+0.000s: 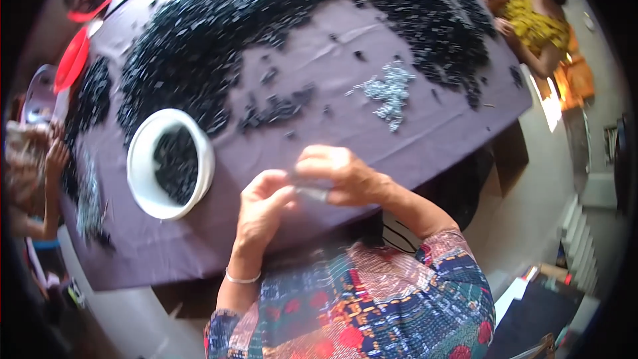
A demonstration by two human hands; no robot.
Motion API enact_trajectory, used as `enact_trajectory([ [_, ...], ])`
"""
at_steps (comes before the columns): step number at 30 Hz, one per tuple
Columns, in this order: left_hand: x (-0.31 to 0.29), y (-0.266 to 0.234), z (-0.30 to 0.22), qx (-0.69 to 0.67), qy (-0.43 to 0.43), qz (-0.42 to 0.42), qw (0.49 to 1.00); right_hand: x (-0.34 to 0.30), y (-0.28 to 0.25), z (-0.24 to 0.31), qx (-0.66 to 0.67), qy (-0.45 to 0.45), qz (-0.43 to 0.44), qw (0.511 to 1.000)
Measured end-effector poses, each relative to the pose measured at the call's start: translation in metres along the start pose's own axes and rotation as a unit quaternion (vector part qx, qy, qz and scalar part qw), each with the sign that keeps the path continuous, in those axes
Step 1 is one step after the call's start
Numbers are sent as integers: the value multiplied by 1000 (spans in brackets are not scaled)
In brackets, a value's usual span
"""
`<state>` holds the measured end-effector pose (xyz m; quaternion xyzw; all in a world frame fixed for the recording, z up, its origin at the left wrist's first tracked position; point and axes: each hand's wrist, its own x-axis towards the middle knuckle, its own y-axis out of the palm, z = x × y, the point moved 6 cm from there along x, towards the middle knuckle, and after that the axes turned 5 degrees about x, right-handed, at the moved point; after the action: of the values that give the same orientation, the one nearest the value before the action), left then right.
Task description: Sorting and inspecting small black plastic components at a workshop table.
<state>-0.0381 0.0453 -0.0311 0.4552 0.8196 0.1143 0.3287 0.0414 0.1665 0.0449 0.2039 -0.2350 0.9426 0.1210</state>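
Apparently both hands, left (pixel 260 207) and right (pixel 347 178), pinch a small, motion-blurred greyish piece (pixel 312 193) over the table's (pixel 249 153) near side; likely light, stiff; best held by its ends.

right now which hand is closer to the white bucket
Left. The left hand is to the right of the white bucket, apart from it; the right hand is farther to the right, beyond the left one.

From here I count one desk (pixel 153 252), one white bucket (pixel 207 169), two working hands (pixel 260 206), one bracelet (pixel 242 280), two silver heaps (pixel 392 90); black pieces (pixel 189 40), uncountable.
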Motion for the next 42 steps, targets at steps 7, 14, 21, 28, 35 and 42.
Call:
enact_trajectory([
  [7,-4,8,-7,-35,-5,59,998,2,2,8,-81,-17,59,995],
  [14,-5,7,-7,-5,-17,100,995,2,1,5,-74,-64,50,994],
  [21,-7,9,-7,17,-15,108,994,0,2,7,-52,-69,53,995],
  [28,-6,10,-7,9,-15,88,996,8,-37,46,-47,-115,-77,989],
  [35,-3,14,-6,11,-15,92,996,-7,-94,140,160,-358,-353,849],
  [42,-1,10,-4,15,-24,84,996,-17,-104,196,150,-395,-309,852],
])
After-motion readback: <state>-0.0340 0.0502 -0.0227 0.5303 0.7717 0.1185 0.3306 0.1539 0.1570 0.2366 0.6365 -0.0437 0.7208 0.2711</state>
